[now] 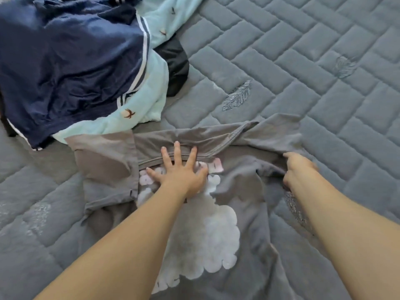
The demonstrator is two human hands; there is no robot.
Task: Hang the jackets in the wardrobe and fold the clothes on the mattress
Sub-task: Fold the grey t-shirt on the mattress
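Observation:
A grey T-shirt (244, 191) with a white cloud-like print lies spread on the quilted grey mattress (303, 68). My left hand (180, 169) presses flat on the shirt near its collar, fingers spread and straight. My right hand (297, 169) grips a fold of the shirt's fabric by the right sleeve and shoulder. The shirt's left sleeve lies folded inward at the left. Both forearms reach in from the bottom of the view.
A heap of clothes lies at the upper left: a navy garment with white stripes (65, 61), a mint-green fleecy garment (138, 105) and a black piece (175, 61). Bare mattress stretches to the right and far side.

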